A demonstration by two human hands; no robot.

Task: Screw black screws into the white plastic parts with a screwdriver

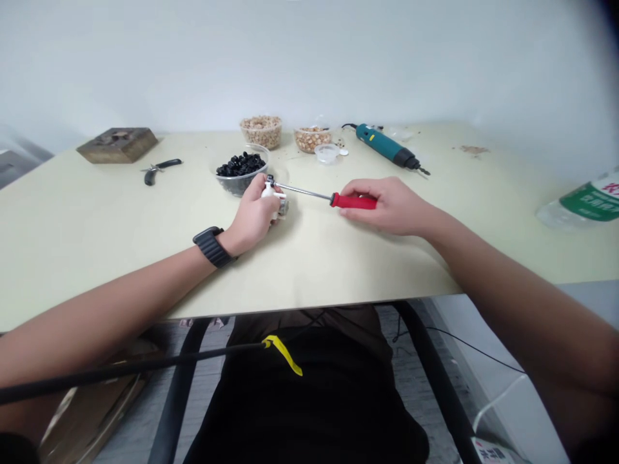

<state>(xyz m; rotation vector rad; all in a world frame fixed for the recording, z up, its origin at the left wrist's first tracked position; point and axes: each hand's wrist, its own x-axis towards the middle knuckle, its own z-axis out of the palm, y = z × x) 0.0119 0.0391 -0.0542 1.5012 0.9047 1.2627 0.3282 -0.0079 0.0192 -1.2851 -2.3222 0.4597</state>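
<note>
My left hand [255,216], with a dark watch on the wrist, is closed around a small white plastic part [271,193] that has a black piece at its top. In my right hand [394,205] is a screwdriver [354,202] with a red handle, gripped between thumb and fingers. Its metal shaft points left, and the tip meets the white part near the black piece; the exact contact is too small to make out. Just behind my left hand stands a clear bowl of small black pieces [242,166].
Farther back are two tubs of small tan pieces [262,132] [312,138], a small clear cup [327,153] and a teal electric rotary tool [385,145]. Cutting pliers [159,169] and a brown block [117,145] lie left. A green-labelled bottle [585,200] is at the right.
</note>
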